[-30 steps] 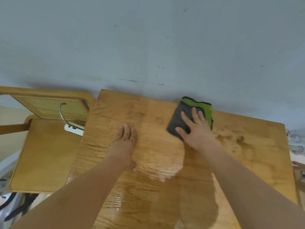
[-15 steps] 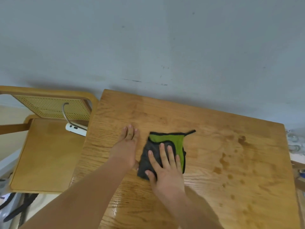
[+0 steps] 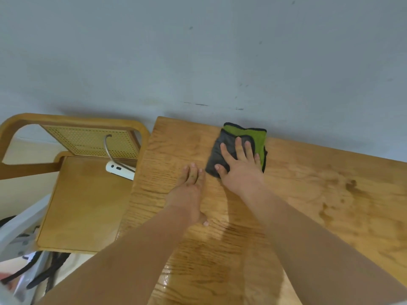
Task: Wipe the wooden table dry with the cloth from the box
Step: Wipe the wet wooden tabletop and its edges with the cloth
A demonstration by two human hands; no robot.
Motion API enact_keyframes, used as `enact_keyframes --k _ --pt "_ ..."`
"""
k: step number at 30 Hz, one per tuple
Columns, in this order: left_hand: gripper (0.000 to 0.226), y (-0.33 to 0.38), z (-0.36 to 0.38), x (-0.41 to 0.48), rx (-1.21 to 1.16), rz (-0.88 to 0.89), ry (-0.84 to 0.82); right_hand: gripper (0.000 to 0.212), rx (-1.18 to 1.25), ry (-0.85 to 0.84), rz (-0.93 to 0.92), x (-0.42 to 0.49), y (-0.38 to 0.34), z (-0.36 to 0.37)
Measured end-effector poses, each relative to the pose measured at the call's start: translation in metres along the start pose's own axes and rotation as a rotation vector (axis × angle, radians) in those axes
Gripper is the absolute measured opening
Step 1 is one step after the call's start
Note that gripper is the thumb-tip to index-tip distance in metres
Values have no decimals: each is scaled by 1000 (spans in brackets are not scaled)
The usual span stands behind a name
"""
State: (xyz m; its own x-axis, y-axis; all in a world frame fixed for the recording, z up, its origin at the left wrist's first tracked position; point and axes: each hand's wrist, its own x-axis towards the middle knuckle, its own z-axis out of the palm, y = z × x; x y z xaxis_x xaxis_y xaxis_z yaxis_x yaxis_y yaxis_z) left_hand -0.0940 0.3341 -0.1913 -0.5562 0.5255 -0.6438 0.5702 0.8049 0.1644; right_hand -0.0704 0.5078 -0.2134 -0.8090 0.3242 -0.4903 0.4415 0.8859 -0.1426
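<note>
Cloth (image 3: 239, 146) pushed from mid-bench back to the far edge under the right hand (image 3: 240, 167), fingers spread flat on it | left hand (image 3: 190, 190) flat and released on bench (image 3: 319, 183) near left edge | right side open, damp-stained.

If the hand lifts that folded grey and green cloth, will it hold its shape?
Probably not: the folded grey and green cloth looks soft with uneven layers, so it should droop and unfold. The right hand presses it flat; on the wet wooden table it likely drags.
</note>
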Motion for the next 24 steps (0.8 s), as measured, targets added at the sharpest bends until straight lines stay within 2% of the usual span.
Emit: enact_keyframes --k 3,6,12,18,22,24 --pt "125 -23 14 -21 -156 22 83 68 9 1 26 -23 -20 16" --pt "103 -58 21 -52 -144 23 143 68 -13 -19 -8 -47 -56 31" --pt "100 -88 31 -98 -134 -13 115 69 21 -11 -193 -127 -122 101" --pt "83 -55 75 -126 48 262 65 67 9 -31 -121 -211 -68 135" --pt "65 -22 104 -143 173 403 45 68 36 -60 61 -262 -5 144" --pt "57 -9 108 -151 154 433 63 71 45 -83 162 -278 30 140"
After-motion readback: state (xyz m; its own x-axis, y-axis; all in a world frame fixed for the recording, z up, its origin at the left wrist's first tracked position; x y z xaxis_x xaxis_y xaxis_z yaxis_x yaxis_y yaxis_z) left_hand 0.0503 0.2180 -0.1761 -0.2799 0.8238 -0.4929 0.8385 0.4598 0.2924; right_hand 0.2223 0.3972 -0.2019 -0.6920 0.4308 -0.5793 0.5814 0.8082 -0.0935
